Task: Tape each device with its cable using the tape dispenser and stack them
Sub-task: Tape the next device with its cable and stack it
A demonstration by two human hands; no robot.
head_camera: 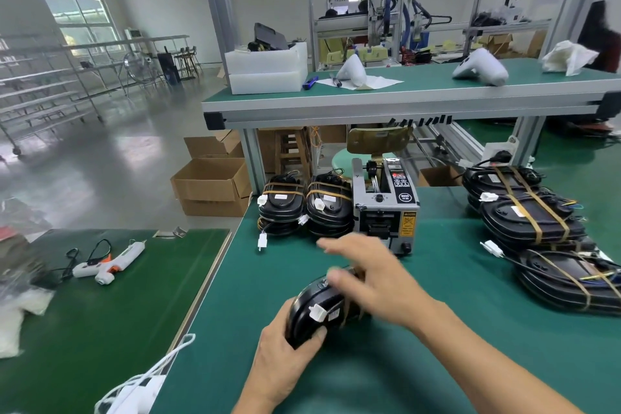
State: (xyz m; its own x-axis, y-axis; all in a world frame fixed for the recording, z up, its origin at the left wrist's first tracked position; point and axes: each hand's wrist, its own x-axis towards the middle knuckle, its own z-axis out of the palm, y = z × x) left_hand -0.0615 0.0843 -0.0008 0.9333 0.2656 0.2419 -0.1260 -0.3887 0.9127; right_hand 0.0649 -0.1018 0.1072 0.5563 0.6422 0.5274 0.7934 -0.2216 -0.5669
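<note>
Our left hand [285, 343] grips the black device [322, 307] low over the green mat [437, 279], near the tape dispenser [386, 208]. Our right hand [366, 265], blurred, rests fingers spread across its top. A loose grip could let the white connector [317, 313] and cable slip before taping.

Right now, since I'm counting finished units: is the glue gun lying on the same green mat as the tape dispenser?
No, the glue gun lies on the separate darker table to the left, while the tape dispenser stands on the main mat.
</note>
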